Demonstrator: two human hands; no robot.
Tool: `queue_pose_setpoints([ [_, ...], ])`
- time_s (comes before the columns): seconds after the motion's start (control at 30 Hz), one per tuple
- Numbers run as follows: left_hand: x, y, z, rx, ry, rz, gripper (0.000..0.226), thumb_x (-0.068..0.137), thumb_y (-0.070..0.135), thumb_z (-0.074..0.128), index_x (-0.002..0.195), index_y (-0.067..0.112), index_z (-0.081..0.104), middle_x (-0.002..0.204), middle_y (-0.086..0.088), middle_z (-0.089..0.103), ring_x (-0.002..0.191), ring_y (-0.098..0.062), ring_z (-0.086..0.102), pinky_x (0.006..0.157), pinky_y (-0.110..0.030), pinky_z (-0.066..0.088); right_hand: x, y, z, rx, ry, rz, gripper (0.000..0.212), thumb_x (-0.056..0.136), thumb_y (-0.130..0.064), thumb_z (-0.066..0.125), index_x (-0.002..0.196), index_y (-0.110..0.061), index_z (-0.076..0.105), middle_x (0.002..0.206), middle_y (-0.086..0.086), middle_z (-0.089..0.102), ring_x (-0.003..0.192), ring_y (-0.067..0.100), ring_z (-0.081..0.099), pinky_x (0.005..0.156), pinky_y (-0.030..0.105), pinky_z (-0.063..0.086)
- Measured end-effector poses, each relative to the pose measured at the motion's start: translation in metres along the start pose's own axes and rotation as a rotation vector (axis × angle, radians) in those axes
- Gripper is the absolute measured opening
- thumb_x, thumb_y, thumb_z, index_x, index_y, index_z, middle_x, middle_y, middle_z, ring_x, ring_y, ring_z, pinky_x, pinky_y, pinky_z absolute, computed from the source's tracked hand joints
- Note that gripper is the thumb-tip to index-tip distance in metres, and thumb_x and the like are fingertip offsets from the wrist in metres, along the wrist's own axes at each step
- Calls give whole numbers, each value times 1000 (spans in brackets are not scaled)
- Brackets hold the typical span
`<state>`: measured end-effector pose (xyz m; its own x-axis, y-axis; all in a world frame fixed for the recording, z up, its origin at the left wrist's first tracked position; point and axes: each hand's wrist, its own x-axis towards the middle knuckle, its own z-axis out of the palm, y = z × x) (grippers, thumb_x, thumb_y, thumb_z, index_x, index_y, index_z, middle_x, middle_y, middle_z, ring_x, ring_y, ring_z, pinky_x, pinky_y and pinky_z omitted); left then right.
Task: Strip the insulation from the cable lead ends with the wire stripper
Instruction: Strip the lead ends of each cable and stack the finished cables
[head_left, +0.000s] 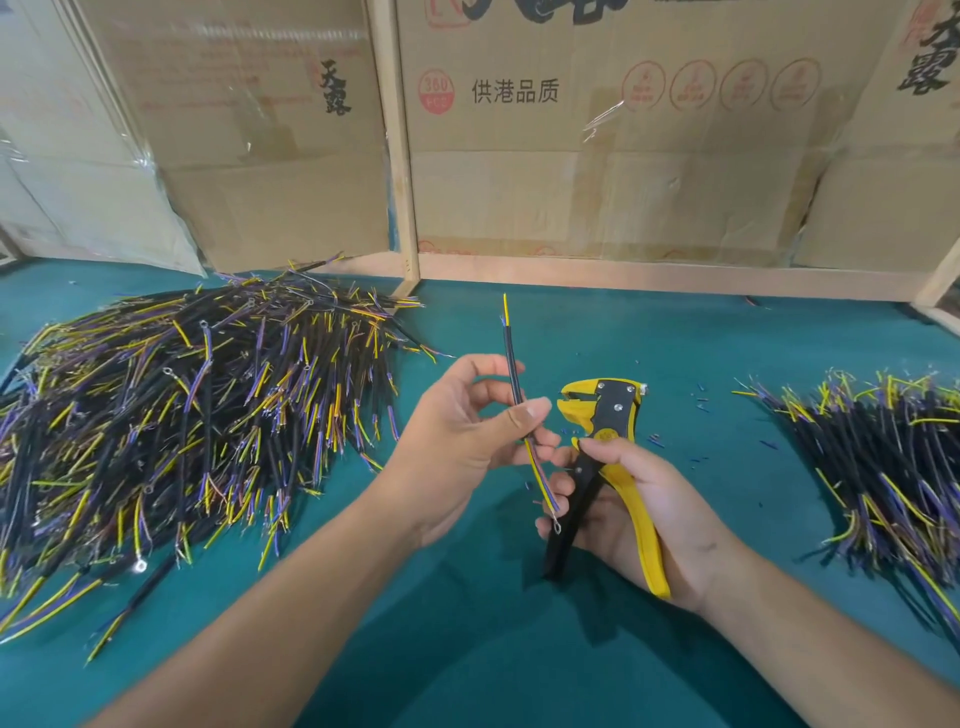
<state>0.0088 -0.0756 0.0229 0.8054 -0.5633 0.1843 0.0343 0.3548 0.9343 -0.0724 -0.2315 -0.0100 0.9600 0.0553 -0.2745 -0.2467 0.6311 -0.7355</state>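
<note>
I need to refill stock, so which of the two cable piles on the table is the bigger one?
The pile on the left: it spreads far wider and higher than the pile at the right edge.

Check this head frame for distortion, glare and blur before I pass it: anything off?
Head view: wide-angle bending bows the wooden frame and table edges; glare streaks the plastic film over the cardboard; lighting is even, with soft shadows under the arms; the left hand, cable and wire stripper are sharp, the frame edges softer.

Wkshop bench: cable piles (197, 415), cardboard boxes (597, 130), green mat (675, 332).
</note>
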Motion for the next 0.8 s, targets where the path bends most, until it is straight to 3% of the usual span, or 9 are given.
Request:
queue_pose_setpoints([
  [0.13,0,5,-2,203,43,-53,29,99,38,53,102,10,58,67,0,55,47,-18,53,48,-27,43,-1,-1,1,7,-4,10,25,83,-29,64,89,-5,66,75,11,51,64,27,53,69,45,57],
  [0.2,0,7,-5,290,50,-38,27,104,33,47,91,13,61,63,1,49,42,-14,41,42,-21,33,-1,-1,2,6,-2,12,26,84,-30,64,89,-5,67,75,11,52,63,28,53,68,45,57],
  [0.27,0,8,-6,308,17,-8,25,105,25,48,86,13,60,64,0,51,44,-14,42,42,-21,34,-1,-1,1,13,-4,11,25,84,-29,64,89,-5,67,75,12,52,63,28,53,68,45,57],
  [0.43,-2,12,-7,231,-78,5,18,105,13,47,90,8,55,79,-7,63,61,-19,56,50,-27,46,-1,0,-1,11,-26,7,24,83,-28,67,87,-5,71,75,12,52,64,28,54,69,45,57],
  [0.53,-2,12,-8,205,-92,-33,11,102,12,50,92,13,53,76,-3,60,51,-15,47,42,-23,37,-1,-1,-1,15,-36,16,27,76,-29,73,87,-5,71,75,12,52,63,28,53,68,45,56],
  [0.63,-2,13,-9,245,-93,-40,10,96,28,55,94,18,56,67,3,49,45,-11,31,42,-18,26,-1,0,0,15,-39,13,26,79,-28,72,89,-4,70,75,12,51,64,28,52,68,44,56],
  [0.8,-2,16,-10,327,-133,36,18,103,30,49,106,14,56,69,1,52,46,-11,27,44,-20,23,-3,-2,3,18,-12,13,25,84,-27,63,86,-4,70,75,12,50,63,27,52,67,44,56],
])
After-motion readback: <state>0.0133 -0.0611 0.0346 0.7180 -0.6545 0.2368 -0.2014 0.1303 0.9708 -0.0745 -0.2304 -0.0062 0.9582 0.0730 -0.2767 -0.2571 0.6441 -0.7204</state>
